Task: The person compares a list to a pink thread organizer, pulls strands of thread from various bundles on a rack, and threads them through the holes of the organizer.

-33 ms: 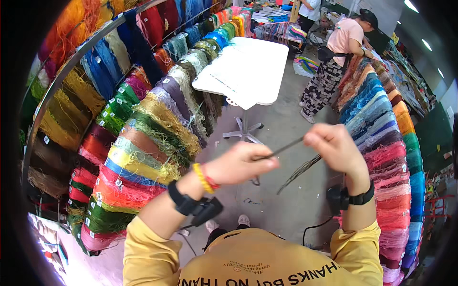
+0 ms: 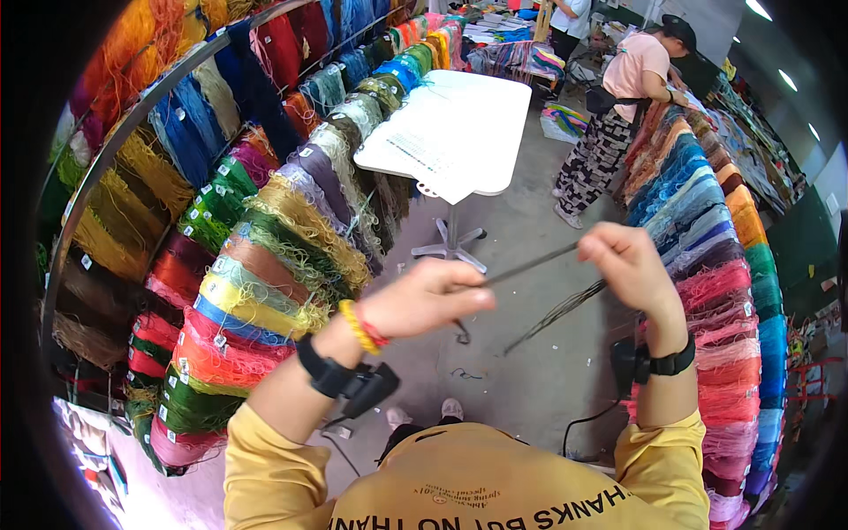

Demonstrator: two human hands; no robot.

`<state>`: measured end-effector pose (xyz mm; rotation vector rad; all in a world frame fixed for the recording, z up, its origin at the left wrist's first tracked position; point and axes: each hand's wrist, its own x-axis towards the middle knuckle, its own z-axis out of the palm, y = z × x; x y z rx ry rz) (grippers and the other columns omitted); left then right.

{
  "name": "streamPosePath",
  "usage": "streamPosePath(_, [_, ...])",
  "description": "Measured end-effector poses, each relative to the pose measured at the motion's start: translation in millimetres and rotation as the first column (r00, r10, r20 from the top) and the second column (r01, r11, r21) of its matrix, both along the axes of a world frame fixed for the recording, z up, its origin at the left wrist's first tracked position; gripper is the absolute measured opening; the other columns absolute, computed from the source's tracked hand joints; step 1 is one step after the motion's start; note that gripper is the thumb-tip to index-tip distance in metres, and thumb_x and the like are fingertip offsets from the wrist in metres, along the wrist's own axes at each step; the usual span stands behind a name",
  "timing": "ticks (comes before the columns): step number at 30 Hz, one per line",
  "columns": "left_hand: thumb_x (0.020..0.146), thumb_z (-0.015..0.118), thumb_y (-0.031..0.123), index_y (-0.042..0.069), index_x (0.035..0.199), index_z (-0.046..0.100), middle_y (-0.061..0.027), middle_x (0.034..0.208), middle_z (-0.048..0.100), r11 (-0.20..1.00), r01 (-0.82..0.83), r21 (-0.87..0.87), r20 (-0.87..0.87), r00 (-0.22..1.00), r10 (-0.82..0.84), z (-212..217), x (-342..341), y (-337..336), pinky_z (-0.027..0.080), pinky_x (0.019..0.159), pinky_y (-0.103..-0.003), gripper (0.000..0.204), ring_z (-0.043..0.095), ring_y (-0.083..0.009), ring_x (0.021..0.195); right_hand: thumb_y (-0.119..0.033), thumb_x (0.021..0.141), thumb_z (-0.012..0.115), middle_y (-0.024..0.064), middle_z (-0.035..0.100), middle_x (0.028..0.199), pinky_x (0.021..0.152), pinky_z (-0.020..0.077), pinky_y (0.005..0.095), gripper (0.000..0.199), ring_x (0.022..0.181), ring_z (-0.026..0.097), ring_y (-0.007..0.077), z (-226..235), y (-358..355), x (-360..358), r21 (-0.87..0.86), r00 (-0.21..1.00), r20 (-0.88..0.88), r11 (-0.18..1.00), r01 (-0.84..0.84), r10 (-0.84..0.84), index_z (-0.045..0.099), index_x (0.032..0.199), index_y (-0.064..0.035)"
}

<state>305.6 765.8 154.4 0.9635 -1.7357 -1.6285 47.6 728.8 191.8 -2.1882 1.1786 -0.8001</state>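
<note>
A thin bundle of dark thread (image 2: 533, 263) stretches taut between my two hands, slanting up to the right. My left hand (image 2: 422, 299) closes on its lower end, thumb pointing right, with a yellow and a red band at the wrist. The upper end is pinched between thumb and fingers of my right hand (image 2: 629, 272). Below that hand a looser tail of dark strands (image 2: 558, 316) hangs down to the left over the floor. Both wrists wear black straps with small devices. The thread inside each grip is hidden.
Racks of colourful thread skeins (image 2: 256, 296) rise at my left, and another skein rack (image 2: 715, 336) runs along my right. Ahead stands a white wheeled table (image 2: 486, 115) with a paper sheet on it. A person in a pink shirt (image 2: 632, 71) leans over the right rack.
My left hand has shifted slightly left and down, and my right hand slightly right. The taut stretch of thread between them has grown longer.
</note>
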Motion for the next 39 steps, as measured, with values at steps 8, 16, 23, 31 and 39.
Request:
streamPosePath(8, [0.086, 0.049, 0.025, 0.005, 0.078, 0.052, 0.0058, 0.059, 0.043, 0.990, -0.131, 0.053, -0.047, 0.990, 0.133, 33.9, 69.3, 3.3, 0.029, 0.045, -0.017, 0.022, 0.033, -0.0024, 0.048, -0.025, 0.084, 0.049, -0.0033, 0.042, 0.048, 0.042, 0.0306, 0.0248, 0.030, 0.045, 0.038, 0.0065, -114.4, -36.6, -101.0, 0.157, 0.838, 0.112, 0.843, 0.515, -0.533, 0.055, 0.065, -0.0028])
streamPosePath(16, [0.086, 0.047, 0.021, 0.003, 0.080, 0.057, 0.0039, 0.064, 0.047, 0.980, -0.134, -0.143, 0.117, 0.981, 0.152, 22.6, 77.9, 1.3, 0.034, 0.055, -0.018, 0.022, 0.039, -0.0031, 0.061, -0.023, 0.076, 0.054, 0.0119, 0.053, 0.107, 0.065, 0.0448, 0.0335, 0.028, 0.072, 0.057, 0.0223, -156.5, -16.1, -12.0, -0.080, 0.771, -0.425, 0.868, 0.489, -0.474, 0.053, 0.101, -0.0106])
streamPosePath(23, [0.086, 0.048, 0.019, 0.002, 0.080, 0.057, 0.0041, 0.063, 0.047, 0.956, -0.072, -0.286, 0.203, 0.970, 0.134, -6.1, 74.0, 0.2, 0.034, 0.052, -0.020, 0.020, 0.038, -0.0037, 0.059, -0.001, 0.075, 0.054, 0.0105, 0.050, 0.109, 0.059, 0.0434, 0.0200, 0.052, 0.065, 0.050, 0.0060, -71.7, 13.6, 140.9, 0.437, 0.690, 0.722, 0.742, -0.508, 0.047, 0.034, 0.122, -0.0094])
streamPosePath(31, [0.085, 0.049, 0.019, 0.002, 0.079, 0.057, 0.0018, 0.062, 0.046, 0.948, -0.134, -0.290, 0.255, 0.944, 0.211, -34.5, 75.1, -21.9, 0.036, 0.054, -0.022, 0.020, 0.040, -0.0055, 0.060, -0.010, 0.078, 0.058, 0.0003, 0.052, 0.063, 0.048, 0.0390, 0.0234, 0.022, 0.053, 0.048, 0.0090, -90.9, -11.0, 135.3, 0.451, 0.849, 0.507, 0.794, -0.407, 0.147, 0.049, 0.097, -0.0063])
streamPosePath(39, [0.085, 0.049, 0.017, 0.005, 0.080, 0.058, 0.0061, 0.063, 0.045, 0.927, -0.257, 0.273, 0.160, 0.962, 0.220, -97.2, 30.6, -63.8, 0.034, 0.052, -0.019, 0.016, 0.039, -0.0034, 0.058, -0.015, 0.078, 0.058, 0.0077, 0.056, 0.083, 0.051, 0.0412, 0.0265, 0.014, 0.056, 0.051, 0.0156, -110.6, -66.1, 94.2, 0.055, 0.910, 0.111, 0.912, -0.407, 0.400, 0.051, 0.074, -0.0032])
